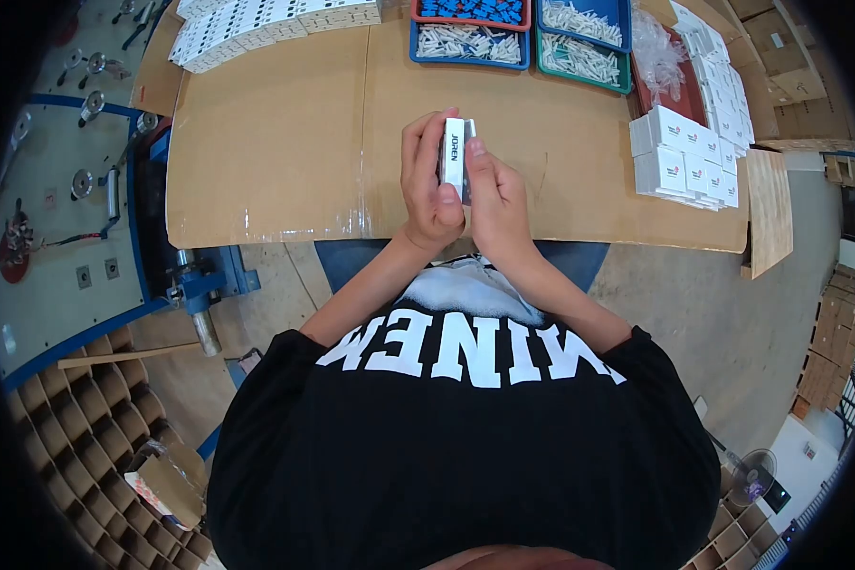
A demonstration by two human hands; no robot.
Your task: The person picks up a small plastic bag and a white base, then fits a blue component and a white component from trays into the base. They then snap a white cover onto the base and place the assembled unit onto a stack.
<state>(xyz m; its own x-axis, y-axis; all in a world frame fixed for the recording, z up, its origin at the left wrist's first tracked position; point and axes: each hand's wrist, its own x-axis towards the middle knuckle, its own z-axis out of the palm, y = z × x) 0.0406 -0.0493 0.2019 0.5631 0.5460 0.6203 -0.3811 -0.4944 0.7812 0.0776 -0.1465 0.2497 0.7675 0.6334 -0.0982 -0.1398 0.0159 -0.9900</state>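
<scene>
A small white box (pixel 453 157) with dark "JOREN" lettering on its side is held upright between my two hands, above the near part of the cardboard-covered table (pixel 275 142). My left hand (pixel 422 180) wraps round the box from the left, fingers behind it and thumb low at its near end. From the right, my right hand (pixel 500 195) closes on the same box, its thumb tip near the far end. A narrow greyish strip shows between the white side and my right hand. Palms and fingers hide the rest of the box.
Stacked white boxes stand at the back left (pixel 266 28) and on the right (pixel 684 157). Trays of small white parts (pixel 579 62) and a red tray of blue parts (pixel 470 11) sit at the back. Clear plastic bags (pixel 657 52) lie beside them. Left of the table is a blue-framed machine (pixel 76 209).
</scene>
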